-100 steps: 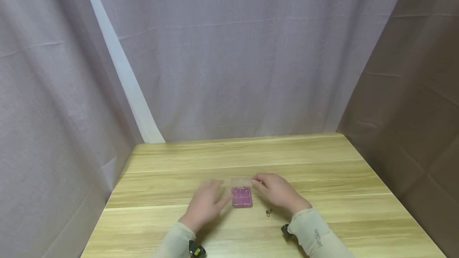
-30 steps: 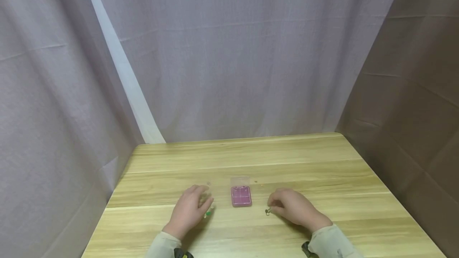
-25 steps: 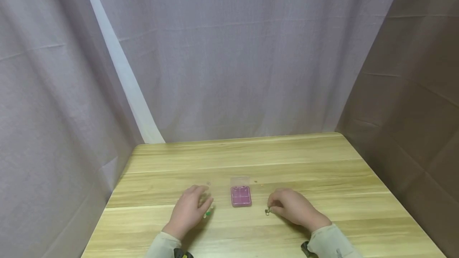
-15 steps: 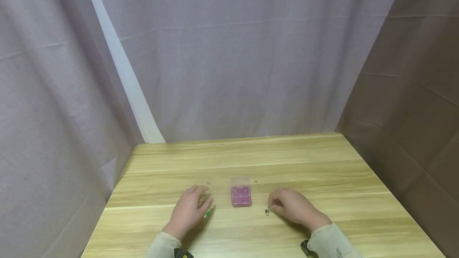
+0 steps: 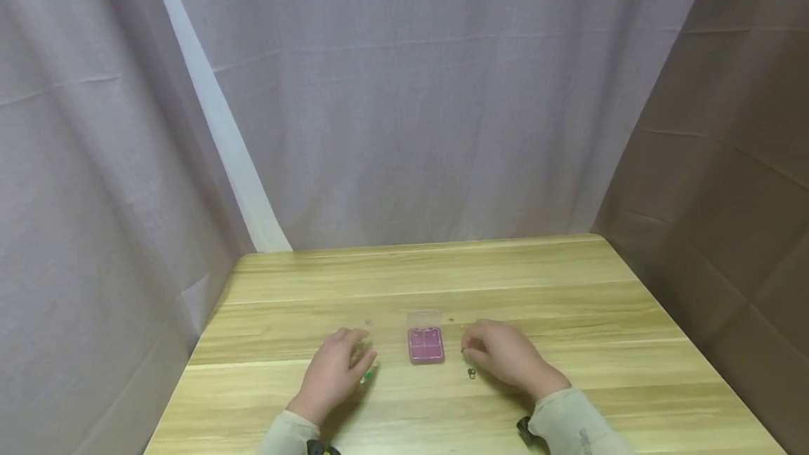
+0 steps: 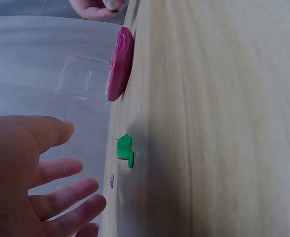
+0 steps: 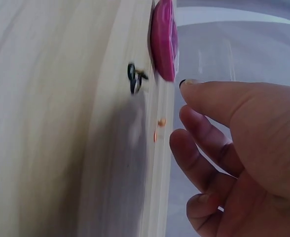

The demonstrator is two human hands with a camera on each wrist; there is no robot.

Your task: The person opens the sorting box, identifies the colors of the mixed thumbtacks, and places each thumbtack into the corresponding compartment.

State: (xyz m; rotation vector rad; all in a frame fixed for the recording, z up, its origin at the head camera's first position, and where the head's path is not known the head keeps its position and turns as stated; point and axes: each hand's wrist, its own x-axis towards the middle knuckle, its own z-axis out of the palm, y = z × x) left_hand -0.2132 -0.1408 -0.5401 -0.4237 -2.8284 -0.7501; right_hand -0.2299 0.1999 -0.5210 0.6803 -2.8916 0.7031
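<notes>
My right hand [image 5: 502, 353] is raised just right of a small magenta case [image 5: 425, 346], its thumb and index finger pinching a tiny black stud earring [image 7: 182, 84]. The case's clear lid [image 6: 81, 81] stands open at the back, and dividers split its base into compartments. My left hand [image 5: 331, 371] hovers left of the case, fingers loosely spread and holding nothing. Under it lie green earrings [image 6: 124, 148] with thin posts, and a small purple earring [image 6: 112, 181] is close by. Dark earrings [image 7: 133, 76] lie on the table just below my right hand.
Small orange pieces [image 7: 162, 122] lie behind my right hand on the wood-grain table [image 5: 303, 279]. A tiny pale piece [image 5: 369, 322] sits beyond my left fingertips. Grey curtains [image 5: 404, 125] enclose the table's back and sides.
My right hand has lifted from the dark earrings and moved left and away from me toward the case, carrying a black one. Earlier, my left hand drew back from the case; it now stays still.
</notes>
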